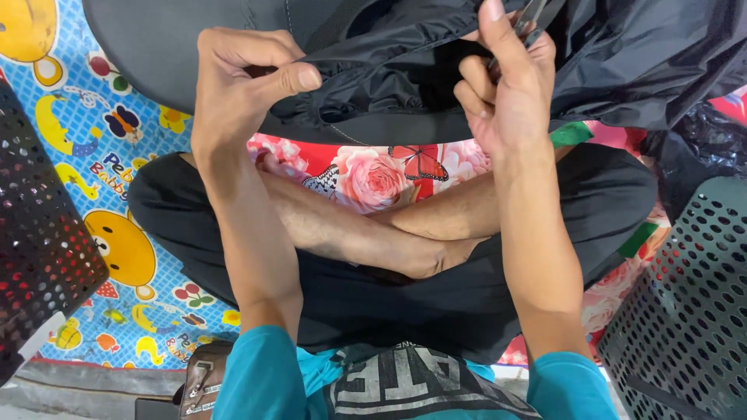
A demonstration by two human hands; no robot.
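The person sits cross-legged on the floor, bare shins folded over each other under both forearms. The left hand [241, 85] is closed, thumb pressed against the curled fingers, pinching a gathered fold of black fabric [373, 78] that hangs in front of the knees. The right hand [506, 93] is also closed, its fingers curled around a small pair of metal snips [533, 19] whose blades point up toward the top edge of the view, touching the same fabric. The fabric bunches between the two hands and spreads away to the right, where it covers part of the floor and hides whatever lies beneath.

Under the legs lies a floral mat [373, 175] with pink roses and a butterfly print. To the left is a blue children's mat [85, 140] with yellow cartoon figures. A dark perforated basket [39, 225] stands at the left edge and a green perforated basket [692, 311] at the right edge, both close to the knees. A brown bag [198, 381] sits by the left hip.
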